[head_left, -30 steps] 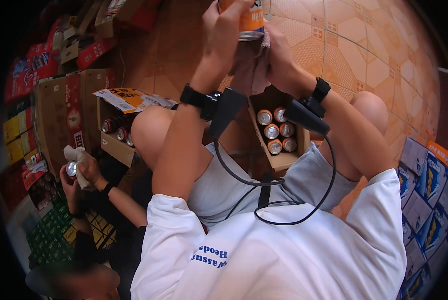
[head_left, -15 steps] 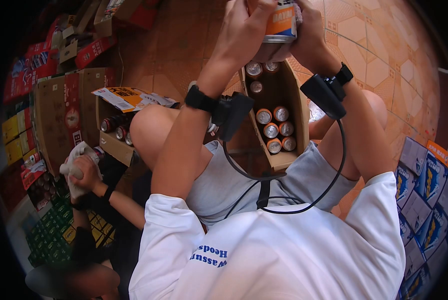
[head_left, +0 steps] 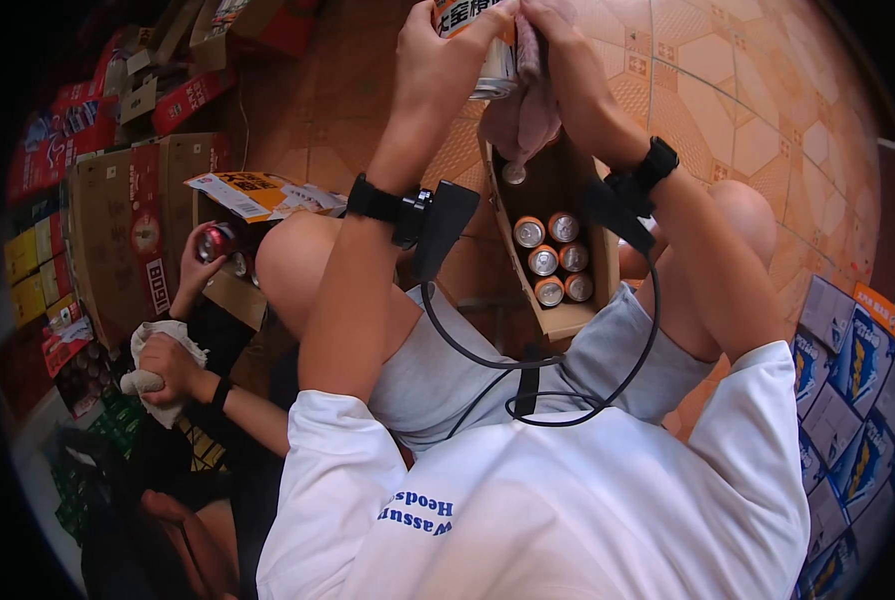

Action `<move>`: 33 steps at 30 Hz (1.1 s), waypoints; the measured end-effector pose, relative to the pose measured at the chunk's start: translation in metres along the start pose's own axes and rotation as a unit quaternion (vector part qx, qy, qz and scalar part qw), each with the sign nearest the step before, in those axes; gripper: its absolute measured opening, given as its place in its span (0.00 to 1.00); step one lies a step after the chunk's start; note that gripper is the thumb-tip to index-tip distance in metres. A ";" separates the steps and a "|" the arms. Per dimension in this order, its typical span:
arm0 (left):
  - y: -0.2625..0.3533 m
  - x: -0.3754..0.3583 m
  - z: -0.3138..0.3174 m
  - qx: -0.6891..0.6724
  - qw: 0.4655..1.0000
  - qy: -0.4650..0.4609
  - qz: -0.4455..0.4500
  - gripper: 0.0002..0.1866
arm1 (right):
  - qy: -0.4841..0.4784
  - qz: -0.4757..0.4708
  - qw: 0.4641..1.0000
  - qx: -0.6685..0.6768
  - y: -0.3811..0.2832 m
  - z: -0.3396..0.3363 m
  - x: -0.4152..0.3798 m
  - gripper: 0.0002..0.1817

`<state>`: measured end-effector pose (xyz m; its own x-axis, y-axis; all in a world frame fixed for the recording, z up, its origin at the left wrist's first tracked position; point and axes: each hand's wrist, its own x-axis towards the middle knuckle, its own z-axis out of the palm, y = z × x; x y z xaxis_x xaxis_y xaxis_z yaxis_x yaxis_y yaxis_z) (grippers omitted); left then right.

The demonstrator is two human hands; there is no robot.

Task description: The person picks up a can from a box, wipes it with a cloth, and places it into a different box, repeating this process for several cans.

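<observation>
the left hand (head_left: 436, 70) was wrapped around an orange can (head_left: 499, 66), raised beyond the open carton (head_left: 560, 322); the right hand (head_left: 580, 75) gripped a pinkish cloth (head_left: 528, 115) beside it. six cans (head_left: 544, 261) stood grouped in the carton's near end. a loosened left grip could have dropped the can onto the tiles (head_left: 708, 115).

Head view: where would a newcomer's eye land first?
Likely on the white T-shirt filling the lower middle, its blue lettering upside down. Then on the orange-labelled can at the top edge, gripped by the left hand, with a pinkish cloth in the right hand. Below them, an open carton holds a cluster of six cans at its near end.
</observation>
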<state>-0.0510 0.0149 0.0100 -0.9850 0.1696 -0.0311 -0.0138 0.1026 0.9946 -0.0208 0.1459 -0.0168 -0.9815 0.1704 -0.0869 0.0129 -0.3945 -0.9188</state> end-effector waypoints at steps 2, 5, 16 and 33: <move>0.005 -0.001 0.000 0.012 0.999 -0.024 0.017 0.24 | 0.004 0.018 1.000 0.015 -0.008 -0.004 0.007 0.16; 0.017 -0.005 -0.002 0.033 0.998 -0.055 0.017 0.23 | 0.013 0.032 0.999 0.018 -0.020 -0.013 0.012 0.15; -0.050 -0.006 -0.006 0.373 0.912 -0.133 0.102 0.37 | -0.036 -0.032 0.998 -0.028 -0.046 -0.055 0.034 0.16; -0.121 -0.065 0.047 0.567 0.741 -0.359 0.009 0.38 | 0.044 -0.070 0.997 0.003 -0.068 -0.049 0.022 0.17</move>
<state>0.0226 0.0374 -0.1131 -0.6324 0.6169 -0.4685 0.5522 0.7832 0.2859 -0.0342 0.2205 0.0251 -0.9530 0.3029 0.0087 -0.1247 -0.3660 -0.9222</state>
